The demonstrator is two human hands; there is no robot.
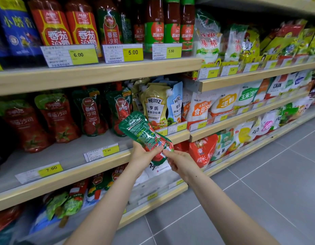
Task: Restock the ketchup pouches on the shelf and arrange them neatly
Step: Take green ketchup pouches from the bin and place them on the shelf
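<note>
A green and red ketchup pouch (142,133) with a red cap is tilted up to the left in front of the middle shelf (79,175). My left hand (144,156) grips its lower end from below. My right hand (178,160) pinches the pouch's bottom right corner. On the shelf behind stand two dark green ketchup pouches (90,112) and, further left, two red ketchup pouches (56,117). The shelf surface in front of them is bare grey.
Heinz salad dressing pouches (154,106) stand right of the ketchup. Ketchup bottles (154,23) fill the top shelf. More pouches (70,204) lie on the bottom shelf. Starch bags (222,103) fill the right bay. Grey tiled floor (259,191) lies to the right.
</note>
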